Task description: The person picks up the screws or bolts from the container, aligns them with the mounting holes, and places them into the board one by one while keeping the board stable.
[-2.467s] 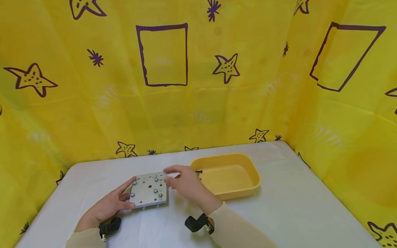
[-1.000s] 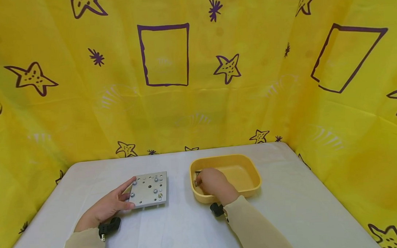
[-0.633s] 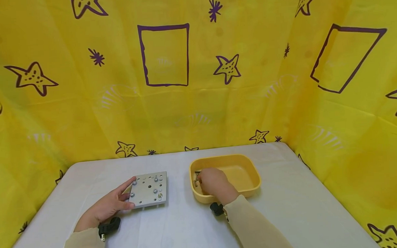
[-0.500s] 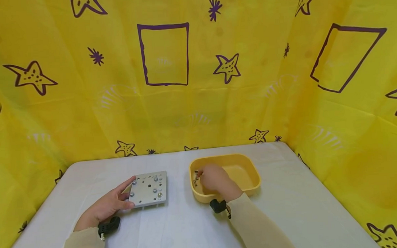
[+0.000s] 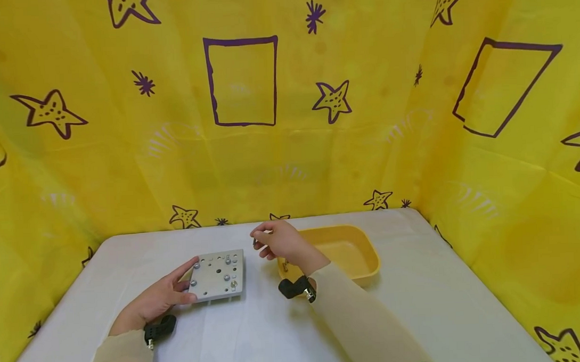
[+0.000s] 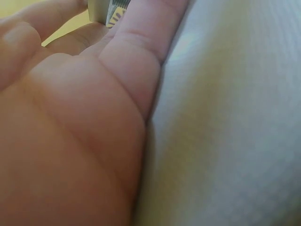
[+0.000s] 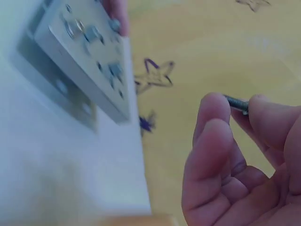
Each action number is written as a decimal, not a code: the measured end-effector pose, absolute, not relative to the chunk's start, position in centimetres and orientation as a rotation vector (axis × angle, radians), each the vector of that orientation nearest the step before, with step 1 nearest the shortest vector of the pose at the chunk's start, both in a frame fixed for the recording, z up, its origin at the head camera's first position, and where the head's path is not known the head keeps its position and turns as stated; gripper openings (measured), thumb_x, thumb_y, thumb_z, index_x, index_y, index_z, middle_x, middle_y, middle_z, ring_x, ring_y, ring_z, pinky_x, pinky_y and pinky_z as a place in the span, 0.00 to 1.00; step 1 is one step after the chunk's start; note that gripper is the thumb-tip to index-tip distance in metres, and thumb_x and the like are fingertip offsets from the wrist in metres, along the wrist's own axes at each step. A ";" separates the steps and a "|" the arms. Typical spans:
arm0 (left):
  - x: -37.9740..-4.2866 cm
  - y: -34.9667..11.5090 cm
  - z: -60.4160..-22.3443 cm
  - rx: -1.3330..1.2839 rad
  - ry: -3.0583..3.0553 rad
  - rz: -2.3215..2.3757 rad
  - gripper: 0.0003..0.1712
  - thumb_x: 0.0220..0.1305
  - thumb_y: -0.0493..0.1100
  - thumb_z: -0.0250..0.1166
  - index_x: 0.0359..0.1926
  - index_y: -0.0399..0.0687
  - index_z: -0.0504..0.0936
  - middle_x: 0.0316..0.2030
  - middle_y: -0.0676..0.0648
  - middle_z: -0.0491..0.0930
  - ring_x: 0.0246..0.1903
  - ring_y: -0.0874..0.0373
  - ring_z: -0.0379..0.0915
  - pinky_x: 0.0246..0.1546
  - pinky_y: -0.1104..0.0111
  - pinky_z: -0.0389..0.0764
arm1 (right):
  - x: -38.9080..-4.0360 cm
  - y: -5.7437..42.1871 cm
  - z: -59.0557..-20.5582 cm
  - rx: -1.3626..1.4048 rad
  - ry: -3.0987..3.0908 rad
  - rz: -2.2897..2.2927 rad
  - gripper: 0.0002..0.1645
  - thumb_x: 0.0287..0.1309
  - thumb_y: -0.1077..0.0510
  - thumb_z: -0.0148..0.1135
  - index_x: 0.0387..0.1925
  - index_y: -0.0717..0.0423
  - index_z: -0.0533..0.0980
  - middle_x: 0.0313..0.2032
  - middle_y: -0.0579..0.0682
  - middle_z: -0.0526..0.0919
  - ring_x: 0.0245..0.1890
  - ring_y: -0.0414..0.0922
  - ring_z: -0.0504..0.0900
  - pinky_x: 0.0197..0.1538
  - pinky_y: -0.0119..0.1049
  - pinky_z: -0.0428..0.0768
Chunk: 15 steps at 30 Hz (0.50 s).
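Note:
My left hand (image 5: 157, 300) grips a square metal plate (image 5: 209, 285) by its left edge, thumb at the near corner. The plate has several holes, with several socket-head screws (image 5: 227, 278) standing in it; one head looks brassy. Its underside stands a little off the table. In the left wrist view the palm (image 6: 84, 122) fills most of the picture, and only a sliver of the plate shows. To the plate's right, my right hand (image 5: 283, 242) is raised and pinches a small dark threaded screw (image 7: 236, 103) between thumb and fingertips.
A yellow plastic tray (image 5: 357, 253) stands on the right of the white table (image 5: 257, 331), partly behind the right forearm. Loose screws (image 5: 285, 265) lie at its left end. Yellow patterned cloth (image 5: 289, 149) closes off the back and sides.
My right hand went from beside the plate into the tray, picked up a screw there, and has come up and left with it. The left hand and the plate stayed in place.

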<state>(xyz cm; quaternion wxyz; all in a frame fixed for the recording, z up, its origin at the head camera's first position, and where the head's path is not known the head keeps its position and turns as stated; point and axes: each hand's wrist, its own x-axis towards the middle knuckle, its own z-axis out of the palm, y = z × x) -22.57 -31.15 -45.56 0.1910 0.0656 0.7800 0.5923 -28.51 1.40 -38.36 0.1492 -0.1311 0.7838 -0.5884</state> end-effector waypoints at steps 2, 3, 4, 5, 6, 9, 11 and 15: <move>-22.6 -31.2 -45.5 0.182 2.189 1.663 0.60 0.57 0.38 0.75 0.80 0.54 0.44 0.75 0.29 0.41 0.68 0.35 0.58 0.63 0.53 0.67 | -28.3 0.0 -38.6 -0.387 2.292 -1.655 0.08 0.70 0.54 0.60 0.41 0.50 0.84 0.34 0.56 0.85 0.28 0.52 0.85 0.29 0.35 0.81; -22.6 -31.2 -45.5 0.186 2.187 1.665 0.60 0.57 0.38 0.75 0.80 0.54 0.44 0.75 0.28 0.41 0.67 0.35 0.58 0.63 0.52 0.67 | -28.1 -0.6 -38.7 -0.393 2.321 -1.625 0.08 0.69 0.54 0.61 0.41 0.51 0.84 0.33 0.55 0.85 0.27 0.51 0.85 0.28 0.35 0.81; -22.7 -31.2 -45.6 0.187 2.185 1.664 0.61 0.57 0.38 0.75 0.80 0.53 0.43 0.75 0.28 0.41 0.68 0.34 0.58 0.63 0.51 0.67 | -28.0 -1.2 -39.0 -0.396 2.347 -1.595 0.09 0.69 0.54 0.61 0.42 0.52 0.84 0.32 0.53 0.85 0.27 0.50 0.85 0.28 0.34 0.81; -22.7 -31.2 -45.6 0.174 2.190 1.662 0.61 0.56 0.38 0.75 0.80 0.54 0.44 0.75 0.29 0.41 0.68 0.35 0.58 0.63 0.51 0.66 | -27.8 -1.7 -39.2 -0.398 2.371 -1.564 0.09 0.69 0.55 0.62 0.42 0.54 0.84 0.31 0.51 0.85 0.26 0.48 0.84 0.28 0.34 0.81; -22.7 -31.2 -45.7 0.169 2.190 1.662 0.61 0.57 0.38 0.75 0.80 0.54 0.44 0.75 0.29 0.41 0.68 0.34 0.58 0.63 0.50 0.66 | -27.7 -2.2 -39.4 -0.399 2.398 -1.528 0.09 0.69 0.55 0.62 0.43 0.54 0.84 0.31 0.50 0.84 0.25 0.47 0.84 0.28 0.34 0.80; -22.8 -31.2 -45.8 0.162 2.191 1.656 0.60 0.57 0.38 0.75 0.80 0.54 0.44 0.75 0.29 0.40 0.68 0.33 0.56 0.63 0.49 0.66 | -27.4 -3.4 -40.2 -0.395 2.470 -1.420 0.10 0.69 0.55 0.62 0.43 0.55 0.85 0.30 0.47 0.83 0.24 0.44 0.81 0.28 0.32 0.79; -22.8 -31.1 -45.8 0.160 2.191 1.653 0.60 0.57 0.38 0.75 0.80 0.54 0.44 0.75 0.29 0.39 0.68 0.33 0.55 0.63 0.49 0.66 | -27.3 -3.8 -40.6 -0.391 2.518 -1.351 0.09 0.69 0.56 0.62 0.42 0.55 0.85 0.29 0.46 0.82 0.24 0.42 0.79 0.29 0.32 0.78; -22.7 -31.1 -45.8 0.180 2.185 1.657 0.60 0.58 0.37 0.74 0.80 0.53 0.43 0.75 0.28 0.38 0.68 0.33 0.56 0.62 0.51 0.68 | -27.2 -4.3 -41.2 -0.416 2.589 -1.247 0.09 0.69 0.56 0.61 0.42 0.53 0.86 0.28 0.43 0.80 0.23 0.40 0.77 0.30 0.30 0.76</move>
